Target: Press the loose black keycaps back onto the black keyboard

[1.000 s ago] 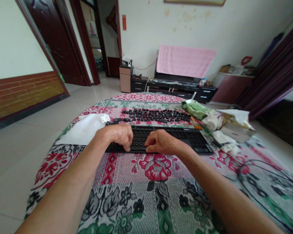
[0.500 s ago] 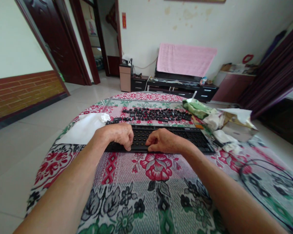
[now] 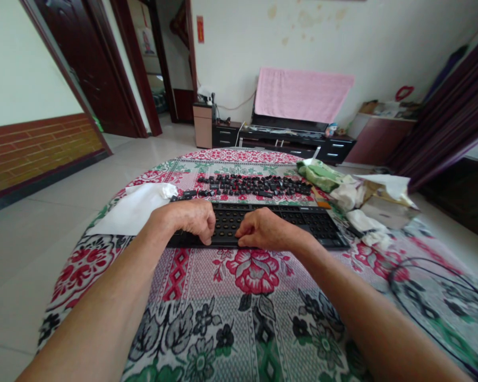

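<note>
A black keyboard lies across the patterned tablecloth, with its key sockets bare where the caps are off. My left hand is bent down over the keyboard's left half, its fingers pressed together at the lower edge. To the right of it, my right hand has thumb and fingers pinched at the same edge, near the middle. Whatever either hand holds is hidden by the fingers. Just beyond the keyboard, many loose black keycaps lie in a wide heap.
On the left lies white paper with a crumpled tissue. A green cloth, crumpled tissues and an opened package sit on the right. A brush rests by the keycaps. A black cable loops at the right.
Both hands stay at the keyboard's lower edge in nearly the same pose. The whole view has shifted very slightly; nothing else visibly differs.
</note>
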`<act>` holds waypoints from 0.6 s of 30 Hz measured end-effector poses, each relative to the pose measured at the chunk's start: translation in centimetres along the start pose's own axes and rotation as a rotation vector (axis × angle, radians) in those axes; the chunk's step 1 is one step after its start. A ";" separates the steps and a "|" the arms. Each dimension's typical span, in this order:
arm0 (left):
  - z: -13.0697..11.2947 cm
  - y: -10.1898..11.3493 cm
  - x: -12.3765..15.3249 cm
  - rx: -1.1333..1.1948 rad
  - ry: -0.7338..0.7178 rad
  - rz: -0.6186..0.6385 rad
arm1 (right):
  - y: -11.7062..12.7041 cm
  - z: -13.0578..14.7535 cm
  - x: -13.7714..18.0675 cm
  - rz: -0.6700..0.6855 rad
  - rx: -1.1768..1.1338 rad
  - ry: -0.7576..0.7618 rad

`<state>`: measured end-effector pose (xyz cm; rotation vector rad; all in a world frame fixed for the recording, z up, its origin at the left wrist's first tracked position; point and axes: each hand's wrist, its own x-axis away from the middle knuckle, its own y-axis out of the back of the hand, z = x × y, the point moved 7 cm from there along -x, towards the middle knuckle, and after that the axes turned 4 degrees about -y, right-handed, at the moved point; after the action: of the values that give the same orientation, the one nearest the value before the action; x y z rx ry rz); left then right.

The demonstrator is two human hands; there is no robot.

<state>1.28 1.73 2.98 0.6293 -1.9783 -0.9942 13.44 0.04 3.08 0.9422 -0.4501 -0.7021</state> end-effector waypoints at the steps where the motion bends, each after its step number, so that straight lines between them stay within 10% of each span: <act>1: 0.0 0.0 0.0 0.002 0.002 0.000 | 0.0 0.1 0.0 -0.006 0.005 0.005; 18: 0.0 -0.1 -0.1 0.020 0.001 0.005 | 0.2 0.5 0.1 0.004 0.054 -0.005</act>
<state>1.33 1.79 2.85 0.6351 -1.9900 -0.9725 13.21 -0.23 3.53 0.9905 -0.4772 -0.6912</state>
